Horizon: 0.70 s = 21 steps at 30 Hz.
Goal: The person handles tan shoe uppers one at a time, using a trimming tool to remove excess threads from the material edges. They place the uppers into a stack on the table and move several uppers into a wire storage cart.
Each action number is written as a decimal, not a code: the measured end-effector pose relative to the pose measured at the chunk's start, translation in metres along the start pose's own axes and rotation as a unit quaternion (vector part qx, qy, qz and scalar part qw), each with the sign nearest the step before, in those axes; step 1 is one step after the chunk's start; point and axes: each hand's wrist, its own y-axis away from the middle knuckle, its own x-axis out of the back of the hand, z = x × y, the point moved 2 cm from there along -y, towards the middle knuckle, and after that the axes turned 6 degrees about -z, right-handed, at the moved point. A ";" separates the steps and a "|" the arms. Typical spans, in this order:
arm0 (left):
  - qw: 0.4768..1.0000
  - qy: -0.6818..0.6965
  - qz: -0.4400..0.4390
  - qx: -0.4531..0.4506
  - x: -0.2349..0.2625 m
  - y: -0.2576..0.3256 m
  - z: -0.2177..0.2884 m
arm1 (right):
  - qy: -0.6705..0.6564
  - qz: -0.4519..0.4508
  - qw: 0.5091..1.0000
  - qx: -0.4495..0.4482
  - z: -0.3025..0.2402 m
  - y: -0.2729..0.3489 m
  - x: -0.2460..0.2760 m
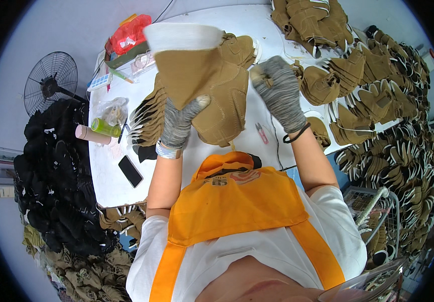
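Note:
My left hand [179, 123], in a grey knit glove with a bare thumb tip, is closed on a brown shoe upper [189, 75]. Its white-lined edge is raised and smeared by motion. Beneath and right of it, more stitched brown upper [229, 100] shows; I cannot tell whether it is one piece with the held part. My right hand [279, 90], gloved alike, hovers just right of the pieces with its fingers curled in and its thumb against them. Whatever it may hold is hidden. Small pink snips [262, 133] lie on the table below that hand.
The white table [207, 168] bears fanned brown uppers [146, 108] at left and several stacks [348, 75] at right. A phone [130, 171], pink bottle [92, 134], green bottle [105, 127] and red bag [128, 34] sit leftward. A fan [51, 83] stands beyond; a wire cart [378, 216] is at lower right.

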 end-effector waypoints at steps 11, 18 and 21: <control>0.969 0.242 -0.020 0.039 0.012 -0.002 -0.025 | -0.139 0.037 0.973 -0.179 0.018 0.009 0.023; 0.980 0.199 -0.004 0.029 0.005 -0.001 -0.016 | 0.053 -0.078 0.987 0.132 -0.023 -0.008 0.023; 0.987 0.157 -0.020 0.010 0.006 0.000 -0.011 | 0.090 -0.077 0.990 0.081 -0.017 -0.007 0.018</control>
